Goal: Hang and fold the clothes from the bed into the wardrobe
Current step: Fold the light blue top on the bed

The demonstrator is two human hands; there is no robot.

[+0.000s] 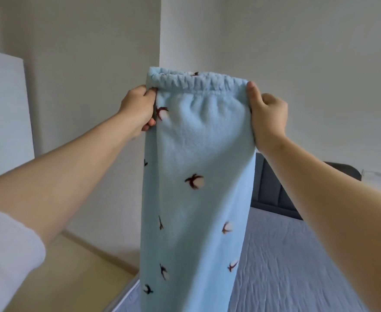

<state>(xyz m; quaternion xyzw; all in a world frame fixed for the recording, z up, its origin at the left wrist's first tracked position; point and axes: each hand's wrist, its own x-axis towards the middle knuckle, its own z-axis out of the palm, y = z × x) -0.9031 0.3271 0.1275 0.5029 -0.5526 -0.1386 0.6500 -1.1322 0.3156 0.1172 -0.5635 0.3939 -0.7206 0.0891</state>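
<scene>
The left hand point(137, 109) and right hand point(268, 118) are gripping the fleece trousers point(198, 176) at the waistband. The trousers are hanging above the bed point(297, 255).

Centre: light blue fleece trousers with dark red motifs point(198, 176) hang like a curtain from mid-frame to the bottom edge, gripped at the waistband by the left hand point(137, 109) and right hand point(268, 118). Lower left: open air above the pale wooden floor point(77, 266). Lower right: lilac quilted bed point(297, 266) and dark grey padded headboard point(272, 188) bound the space. Top: free air before white walls.
</scene>
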